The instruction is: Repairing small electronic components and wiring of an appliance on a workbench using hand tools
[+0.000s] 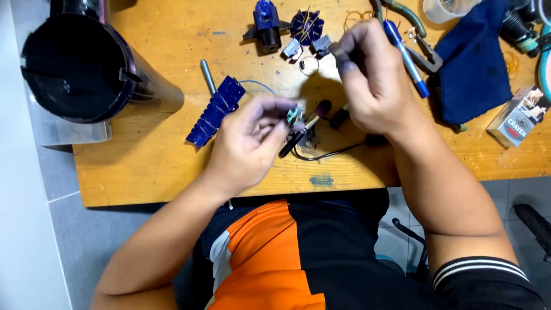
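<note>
Head view: the left hand [252, 140] pinches a small teal and metal part [295, 116] between thumb and fingertips, just above the desk [149, 166]. The part is tiny, greenish with shiny bits; finer detail is too small to tell. The right hand [370, 86], just right of it, is curled closed around a thin dark-handled tool [307, 127] whose reddish end meets the part. A blue ribbed piece [216, 110] lies just left of the left hand.

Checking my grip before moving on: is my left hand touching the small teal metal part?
Touching. The head view shows the left hand pinching the small teal metal part between its fingertips, no gap visible.
</note>
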